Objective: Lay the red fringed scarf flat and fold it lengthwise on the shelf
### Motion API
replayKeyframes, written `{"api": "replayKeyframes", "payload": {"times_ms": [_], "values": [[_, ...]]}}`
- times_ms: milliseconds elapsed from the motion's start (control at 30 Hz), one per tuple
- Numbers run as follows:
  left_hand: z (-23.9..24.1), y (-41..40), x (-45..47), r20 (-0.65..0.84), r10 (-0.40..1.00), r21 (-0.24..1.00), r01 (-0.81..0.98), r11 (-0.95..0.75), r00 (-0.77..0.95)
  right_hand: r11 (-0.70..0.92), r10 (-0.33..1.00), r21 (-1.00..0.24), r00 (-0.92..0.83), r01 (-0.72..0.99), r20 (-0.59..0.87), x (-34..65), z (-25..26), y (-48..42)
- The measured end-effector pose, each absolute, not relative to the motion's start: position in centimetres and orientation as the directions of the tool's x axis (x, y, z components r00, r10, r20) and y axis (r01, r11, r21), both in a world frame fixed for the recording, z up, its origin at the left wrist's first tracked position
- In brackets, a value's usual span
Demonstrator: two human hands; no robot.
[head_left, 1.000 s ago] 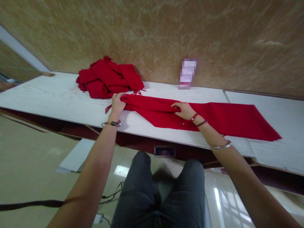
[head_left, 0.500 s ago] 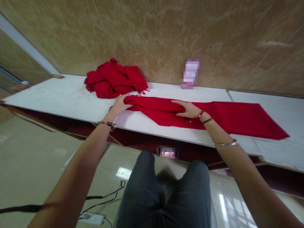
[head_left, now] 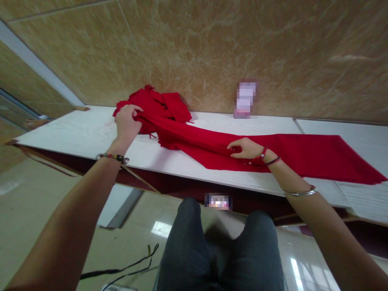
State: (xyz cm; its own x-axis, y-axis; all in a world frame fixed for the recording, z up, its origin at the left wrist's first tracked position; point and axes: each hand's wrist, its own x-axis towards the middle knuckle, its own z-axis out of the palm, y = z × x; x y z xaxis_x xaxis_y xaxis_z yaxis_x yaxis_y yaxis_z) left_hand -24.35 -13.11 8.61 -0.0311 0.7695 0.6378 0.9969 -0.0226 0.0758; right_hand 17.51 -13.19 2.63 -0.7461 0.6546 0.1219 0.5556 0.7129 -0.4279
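A long red scarf (head_left: 303, 155) lies stretched along the white table (head_left: 75, 133). My left hand (head_left: 127, 121) is closed on the scarf's fringed left end and holds it lifted above the table, in front of a heap of red scarves (head_left: 165, 105). My right hand (head_left: 247, 148) rests on the middle of the same scarf, fingers bent and pinching the cloth against the table.
A marbled brown wall (head_left: 242, 44) rises right behind the table. A small blurred card (head_left: 245, 99) leans against it. My dark-trousered knees (head_left: 218, 242) sit below the table's front edge, and black cables (head_left: 127, 268) trail over the glossy floor.
My left hand has lifted the scarf's left end off the table and carried it left and back toward the heap. My right hand has stayed on the scarf's middle.
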Motion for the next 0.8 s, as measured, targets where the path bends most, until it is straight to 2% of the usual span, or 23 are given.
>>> {"api": "replayKeyframes", "payload": {"times_ms": [33,100,133,167,333,433,500,667,733,800], "values": [[8.2,-13.1,-24.2,0.544,0.839,0.026,0.998,-0.051,0.029,0.721,0.643,-0.424,-0.757,0.548,0.115,17.5,2.7,-13.2],[6.8,-13.3,-23.9,0.254,0.952,-0.085,0.985,-0.152,0.169,0.750,0.595,-0.427,-0.797,0.505,0.104,17.5,2.7,-13.2],[6.0,-13.5,-23.7,0.138,0.967,-0.129,0.972,-0.196,0.213,0.768,0.564,-0.428,-0.820,0.476,0.100,17.4,2.7,-13.2],[5.3,-13.8,-23.5,0.091,0.968,-0.147,0.964,-0.219,0.234,0.784,0.534,-0.426,-0.840,0.450,0.095,17.4,2.7,-13.2],[3.6,-16.1,-20.9,0.245,0.898,-0.128,0.930,-0.344,0.366,0.805,0.508,-0.405,-0.856,0.434,0.093,17.3,2.4,-13.3],[3.2,-17.2,-18.1,0.128,0.880,-0.057,0.889,-0.454,0.458,0.805,0.514,-0.393,-0.853,0.444,0.090,17.2,2.1,-13.4],[2.6,-17.5,-16.4,0.113,0.895,-0.020,0.902,-0.432,0.431,0.802,0.517,-0.393,-0.853,0.450,0.079,17.2,1.9,-13.4],[1.5,-16.5,-14.3,0.195,0.920,0.026,0.936,-0.351,0.339,0.790,0.529,-0.424,-0.841,0.442,0.110,17.1,1.5,-13.0],[1.5,-15.7,-14.1,0.248,0.924,0.026,0.951,-0.307,0.291,0.754,0.576,-0.471,-0.806,0.457,0.139,17.1,1.3,-12.5],[1.5,-14.8,-13.9,0.323,0.911,0.035,0.958,-0.284,0.258,0.666,0.676,-0.554,-0.719,0.500,0.163,17.3,1.0,-11.8]]}}
